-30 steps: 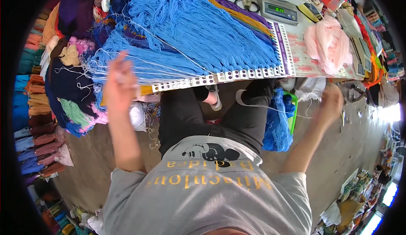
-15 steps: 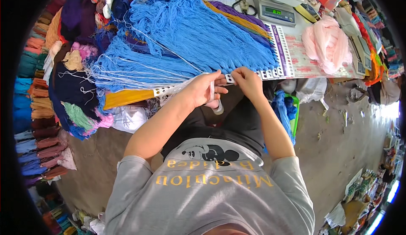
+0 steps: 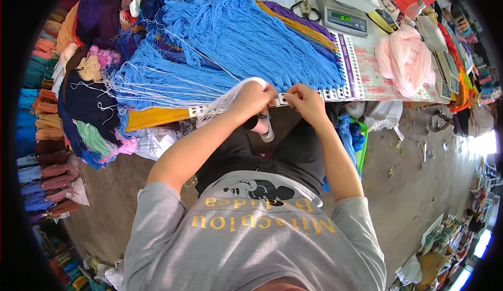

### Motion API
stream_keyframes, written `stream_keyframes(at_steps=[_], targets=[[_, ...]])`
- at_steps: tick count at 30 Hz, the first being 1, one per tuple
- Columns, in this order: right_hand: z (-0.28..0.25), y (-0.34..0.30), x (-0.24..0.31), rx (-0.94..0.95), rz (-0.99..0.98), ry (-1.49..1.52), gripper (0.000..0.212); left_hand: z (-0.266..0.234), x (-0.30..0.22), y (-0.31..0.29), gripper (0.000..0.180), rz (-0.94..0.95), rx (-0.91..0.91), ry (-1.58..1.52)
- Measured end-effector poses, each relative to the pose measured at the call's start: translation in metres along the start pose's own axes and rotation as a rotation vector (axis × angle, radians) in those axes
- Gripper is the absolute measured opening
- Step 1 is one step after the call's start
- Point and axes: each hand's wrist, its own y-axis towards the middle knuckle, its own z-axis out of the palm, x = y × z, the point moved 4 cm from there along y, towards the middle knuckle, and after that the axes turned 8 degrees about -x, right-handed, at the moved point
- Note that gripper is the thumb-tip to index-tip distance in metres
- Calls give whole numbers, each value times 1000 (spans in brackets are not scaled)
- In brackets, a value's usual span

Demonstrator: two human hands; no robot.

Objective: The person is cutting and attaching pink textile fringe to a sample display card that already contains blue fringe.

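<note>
At the near edge of the table, my left hand (image 3: 255, 97) is curled closed with white thread (image 3: 228, 102) looped over it. The strands run leftward from it across the blue thread (image 3: 246, 39). Beside it, my right hand (image 3: 306, 101) pinches the edge of a white card strip with punched holes (image 3: 329, 95). Blue thread bundles end at the holes along this strip. My fingertips hide the part of the strip between the two hands. The left part of the strip rests by a yellow-orange board (image 3: 157, 118).
Behind the thread stand a digital scale (image 3: 343, 21) and black-handled scissors (image 3: 305, 11). Pale pink yarn (image 3: 404, 60) lies to the right, beside a purple-and-white punched card (image 3: 350, 63). Dark and coloured skeins (image 3: 86, 105) heap at the left. A green basket (image 3: 361, 147) stands below the table.
My left hand has turned over and its fingers have curled in, with the white thread now drawn over it. My right hand stays at the strip, nearly unmoved.
</note>
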Motion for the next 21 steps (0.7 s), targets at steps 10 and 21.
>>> stream_keyframes(at_steps=[10,21], targets=[[0,0,-4,82,2,229,17,-35,-35,-6,36,-146,377,-559],[-1,-6,14,34,-38,-68,29,-162,1,26,17,-234,-44,-839]])
